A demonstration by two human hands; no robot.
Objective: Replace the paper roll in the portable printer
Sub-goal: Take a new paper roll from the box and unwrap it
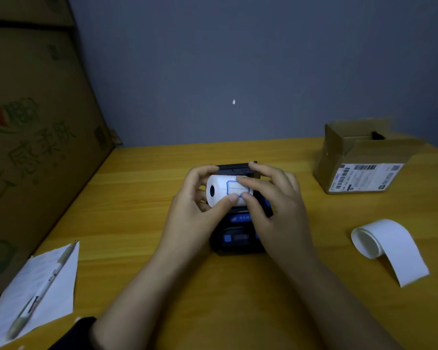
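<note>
A black portable printer with blue buttons sits at the middle of the wooden table, its lid open at the far end. Just above its paper bay I hold a white label roll with blue-outlined labels, its dark core hole facing left. My left hand grips the roll from the left, thumb on its front. My right hand holds it from the right, fingers over the top and thumb beside the left thumb. The bay under the roll is hidden.
A partly unrolled white paper roll lies on the table at the right. An open cardboard box with shipping labels stands at the back right. A pen rests on a paper sheet at the front left. A big carton lines the left side.
</note>
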